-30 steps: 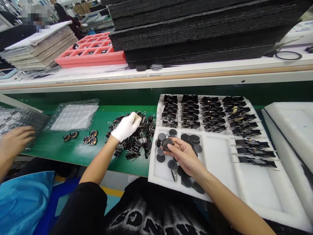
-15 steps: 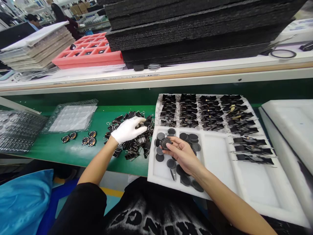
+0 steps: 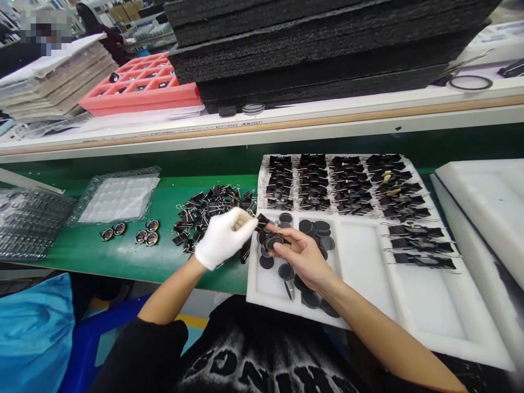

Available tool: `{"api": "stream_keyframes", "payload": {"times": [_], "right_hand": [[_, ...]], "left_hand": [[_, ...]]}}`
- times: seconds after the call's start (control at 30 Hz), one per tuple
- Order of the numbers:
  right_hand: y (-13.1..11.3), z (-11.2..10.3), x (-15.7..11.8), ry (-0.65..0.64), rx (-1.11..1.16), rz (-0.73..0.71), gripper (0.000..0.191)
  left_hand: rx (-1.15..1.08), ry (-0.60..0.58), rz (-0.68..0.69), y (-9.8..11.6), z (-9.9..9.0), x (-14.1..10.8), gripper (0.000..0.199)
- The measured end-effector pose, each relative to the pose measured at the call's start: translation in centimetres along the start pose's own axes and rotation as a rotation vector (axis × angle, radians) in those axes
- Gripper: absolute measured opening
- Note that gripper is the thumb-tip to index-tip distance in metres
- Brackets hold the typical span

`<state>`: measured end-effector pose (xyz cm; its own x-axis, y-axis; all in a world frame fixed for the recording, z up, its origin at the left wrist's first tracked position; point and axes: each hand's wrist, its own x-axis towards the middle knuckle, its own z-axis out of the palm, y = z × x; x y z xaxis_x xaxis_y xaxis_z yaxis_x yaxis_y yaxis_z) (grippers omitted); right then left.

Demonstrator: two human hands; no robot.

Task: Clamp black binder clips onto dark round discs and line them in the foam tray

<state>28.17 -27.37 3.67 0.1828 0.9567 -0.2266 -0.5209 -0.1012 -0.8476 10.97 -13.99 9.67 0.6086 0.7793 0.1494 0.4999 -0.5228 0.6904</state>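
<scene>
My gloved left hand (image 3: pixel 227 237) pinches a black binder clip (image 3: pixel 262 221) by its wire handles, close to the fingers of my other hand. Bare, my right hand (image 3: pixel 305 254) grips a small round black disc (image 3: pixel 273 241) between thumb and fingers, above the left part of the white foam tray (image 3: pixel 362 262). Behind my left hand a heap of black binder clips (image 3: pixel 213 202) lies on the green table. Loose dark discs (image 3: pixel 309 299) lie in the tray compartment under my right hand. Rows of clipped black parts (image 3: pixel 315 183) fill the tray's far half.
Several small round parts with orange insides (image 3: pixel 151 238) lie on the green table (image 3: pixel 176 270) to the left, near a clear plastic tray (image 3: pixel 118 199). A shelf holds black foam sheets (image 3: pixel 319 49) and a pink foam tray (image 3: pixel 139 101). More white foam (image 3: pixel 491 202) stands at right.
My left hand has left the clip heap and moved right and toward me, now with a binder clip in its fingers beside the disc. My right hand stays nearly in place.
</scene>
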Motion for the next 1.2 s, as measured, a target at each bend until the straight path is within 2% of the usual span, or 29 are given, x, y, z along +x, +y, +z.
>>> {"api": "stream_keyframes", "payload": {"times": [0.07, 0.17, 0.23, 0.3, 0.37, 0.43, 0.5, 0.67, 0.73, 0.87, 0.97, 1.03, 1.1, 1.2], "right_hand": [[0.0, -0.1, -0.1, 0.005, -0.010, -0.028, 0.028], [-0.2, -0.1, -0.2, -0.010, -0.053, -0.057, 0.025], [-0.5, 0.0, -0.3, -0.028, -0.069, -0.063, 0.024], [-0.8, 0.1, -0.5, -0.058, -0.078, -0.054, 0.023], [-1.0, 0.2, -0.7, -0.101, -0.099, -0.033, 0.024], [-1.0, 0.3, -0.8, -0.140, -0.123, -0.013, 0.025], [-0.9, 0.3, -0.8, -0.153, -0.136, -0.002, 0.026], [-0.8, 0.4, -0.7, -0.128, -0.128, 0.007, 0.024], [-0.9, 0.4, -0.6, -0.098, -0.111, -0.002, 0.025], [-1.1, 0.3, -0.3, 0.052, -0.014, -0.050, 0.029], [-1.0, 0.2, -0.1, 0.133, 0.092, -0.034, 0.033], [-1.0, 0.1, 0.0, 0.136, 0.126, -0.011, 0.034], [-1.0, 0.0, 0.1, 0.123, 0.139, 0.011, 0.034], [-1.1, -0.1, 0.0, 0.100, 0.133, 0.037, 0.032]], "left_hand": [[-0.039, -0.034, 0.025, 1.3, 0.9, -1.3, 0.026], [-0.077, -0.058, 0.034, 1.5, 1.3, -2.2, 0.021], [-0.045, -0.065, 0.001, 1.1, 0.9, -2.1, 0.012], [0.077, -0.142, -0.006, 0.6, 0.2, -1.8, 0.023], [0.220, -0.270, 0.069, 0.4, -0.5, -1.5, 0.028], [0.297, -0.344, 0.158, 0.3, -0.9, -1.4, 0.035], [0.322, -0.376, 0.188, 0.3, -1.1, -1.3, 0.039], [0.265, -0.461, 0.119, -0.1, -1.3, -1.2, 0.031], [0.184, -0.448, 0.100, -0.4, -1.2, -1.3, 0.029], [-0.022, -0.292, 0.034, -1.3, -0.7, -1.7, 0.025], [-0.135, -0.202, -0.038, -1.6, 0.1, -2.0, 0.020], [-0.190, -0.188, -0.095, -1.5, 0.7, -2.2, 0.020], [-0.235, -0.221, -0.153, -1.4, 0.8, -2.2, 0.022], [-0.279, -0.215, -0.229, -2.2, -0.7, -1.8, 0.027]]}}
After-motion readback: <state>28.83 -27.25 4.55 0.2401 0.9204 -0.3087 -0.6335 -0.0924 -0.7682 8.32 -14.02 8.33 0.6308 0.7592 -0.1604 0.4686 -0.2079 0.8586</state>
